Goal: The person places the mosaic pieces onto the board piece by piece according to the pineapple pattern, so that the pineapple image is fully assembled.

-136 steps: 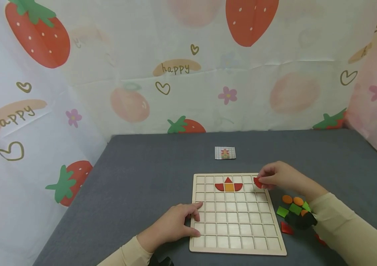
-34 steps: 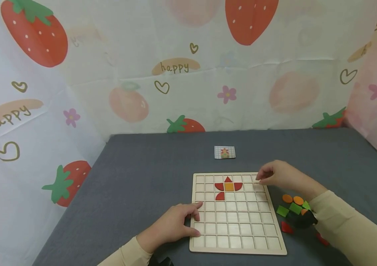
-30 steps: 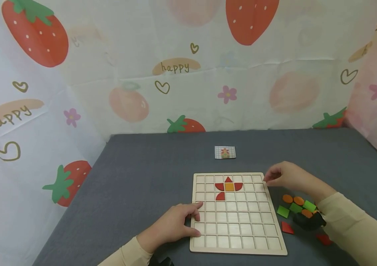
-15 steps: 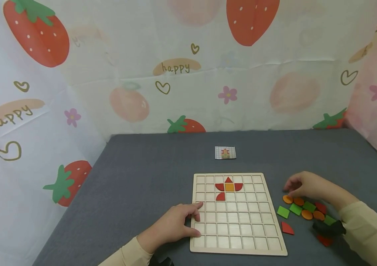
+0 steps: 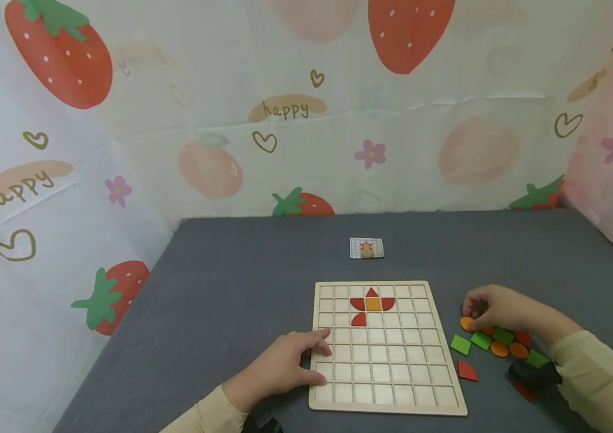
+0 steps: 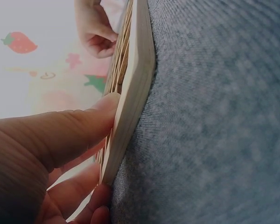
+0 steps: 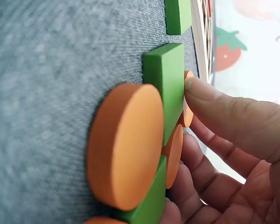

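Note:
A wooden grid board [image 5: 387, 409] lies on the grey table. My left hand [image 5: 285, 362] rests on its left edge, thumb and fingertips touching the wood; the thumb [image 6: 95, 116] presses beside the rim in the left wrist view. In the board's upper rows sit a red triangle [image 5: 371, 293], an orange square [image 5: 373, 304] and red quarter-circles, one [image 5: 359, 320] below the left part. Right of the board, my right hand [image 5: 506, 310] pinches an orange disc [image 7: 189, 112] at the pile's far end; its fingers are partly hidden behind the pieces.
Beside the board lie green squares [image 5: 460, 345], several more orange discs [image 5: 499, 349] and red quarter-circles [image 5: 467, 371]. The right wrist's black camera [image 5: 535, 375] partly covers a red piece. A small printed pattern card [image 5: 366, 248] lies beyond the board.
The red quarter-circle, earlier in my right hand, now lies in the third row. My right hand has moved right and toward me, onto an orange disc. The left hand stays at the board's edge.

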### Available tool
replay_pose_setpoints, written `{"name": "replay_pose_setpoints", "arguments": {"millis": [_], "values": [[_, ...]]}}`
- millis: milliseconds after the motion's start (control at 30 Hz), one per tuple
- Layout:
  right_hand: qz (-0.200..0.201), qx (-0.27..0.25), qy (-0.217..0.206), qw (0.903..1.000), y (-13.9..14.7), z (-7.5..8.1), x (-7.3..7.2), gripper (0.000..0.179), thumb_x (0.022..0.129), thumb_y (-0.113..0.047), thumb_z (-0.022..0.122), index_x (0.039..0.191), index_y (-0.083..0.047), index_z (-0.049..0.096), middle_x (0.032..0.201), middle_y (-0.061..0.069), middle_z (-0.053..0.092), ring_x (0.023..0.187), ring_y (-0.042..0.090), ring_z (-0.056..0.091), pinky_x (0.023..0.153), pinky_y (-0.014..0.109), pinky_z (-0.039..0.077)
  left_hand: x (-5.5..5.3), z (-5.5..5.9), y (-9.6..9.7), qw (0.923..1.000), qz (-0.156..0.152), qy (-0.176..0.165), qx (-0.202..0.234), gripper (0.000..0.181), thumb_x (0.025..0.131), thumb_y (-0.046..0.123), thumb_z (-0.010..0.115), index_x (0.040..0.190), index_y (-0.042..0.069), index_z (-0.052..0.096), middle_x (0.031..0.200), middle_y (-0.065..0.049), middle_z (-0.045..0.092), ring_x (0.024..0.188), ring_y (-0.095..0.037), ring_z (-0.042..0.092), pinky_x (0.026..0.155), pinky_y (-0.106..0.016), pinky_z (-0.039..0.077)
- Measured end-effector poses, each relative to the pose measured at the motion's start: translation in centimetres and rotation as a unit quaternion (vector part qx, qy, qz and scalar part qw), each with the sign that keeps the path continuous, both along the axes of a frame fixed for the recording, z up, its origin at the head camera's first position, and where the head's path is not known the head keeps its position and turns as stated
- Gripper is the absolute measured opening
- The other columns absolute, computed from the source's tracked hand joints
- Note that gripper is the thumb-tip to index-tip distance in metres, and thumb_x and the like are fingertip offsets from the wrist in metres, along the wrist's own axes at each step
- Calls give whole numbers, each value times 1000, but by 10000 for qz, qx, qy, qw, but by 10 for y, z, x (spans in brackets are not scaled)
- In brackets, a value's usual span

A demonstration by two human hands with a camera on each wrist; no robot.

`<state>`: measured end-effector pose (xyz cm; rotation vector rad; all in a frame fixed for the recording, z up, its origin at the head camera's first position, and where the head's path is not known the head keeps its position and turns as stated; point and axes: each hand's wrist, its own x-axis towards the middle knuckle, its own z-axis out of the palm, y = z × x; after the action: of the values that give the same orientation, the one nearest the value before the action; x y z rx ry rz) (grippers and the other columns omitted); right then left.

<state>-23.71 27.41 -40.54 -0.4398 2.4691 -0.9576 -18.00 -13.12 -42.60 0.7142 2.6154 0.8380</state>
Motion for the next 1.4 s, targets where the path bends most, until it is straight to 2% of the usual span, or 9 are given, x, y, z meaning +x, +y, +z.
{"name": "replay_pose_setpoints", "arguments": {"millis": [133,400,600,900,1033,1267,1400], "values": [[58,10,9,10000,1,-2,-1,17,77,-14,71,84,-6,58,73,2,54,64,18,48,56,30,41,0,1,-1,10000,-52,28,12,32,71,30,77,101,29,65,137,11,43,115,-12,48,95,-38,35],[72,21,18,10000,1,-1,-2,19,77,-12,72,80,-6,54,71,2,51,62,17,47,54,30,39,1,0,-1,9999,-84,105,66,32,71,31,77,101,29,65,138,10,43,112,-13,49,94,-38,35],[58,10,-55,10000,1,0,-2,21,77,-12,71,79,-6,51,69,2,49,59,17,45,52,30,37,1,-1,-2,9998,-55,70,181,29,70,29,78,98,27,68,137,10,45,120,-16,46,98,-41,33],[-9,48,-38,10000,-2,2,-7,10,80,-9,67,82,-7,57,74,3,54,64,18,48,56,30,41,0,-1,-1,9998,-16,63,185,30,69,30,79,98,28,70,136,9,46,123,-17,44,99,-40,33],[-37,3,208,9998,-11,7,-11,5,83,-11,65,85,-8,62,79,2,57,69,18,49,60,31,42,0,-1,-1,9999,0,35,146,31,70,30,78,99,28,69,137,10,45,122,-17,45,99,-40,33],[-2,-270,479,9985,-41,15,-17,6,84,-12,65,88,-8,64,81,2,61,73,20,52,66,35,44,1,-3,-1,10000,16,11,-47,42,72,32,76,111,29,64,139,13,42,107,-10,48,91,-30,38],[60,-292,563,9980,-62,16,-20,3,83,-10,65,86,-9,63,78,1,57,72,18,49,64,33,42,1,-3,-1,10000,-88,8,-33,50,72,32,76,120,29,61,140,11,40,118,-15,45,95,-34,36]]}}
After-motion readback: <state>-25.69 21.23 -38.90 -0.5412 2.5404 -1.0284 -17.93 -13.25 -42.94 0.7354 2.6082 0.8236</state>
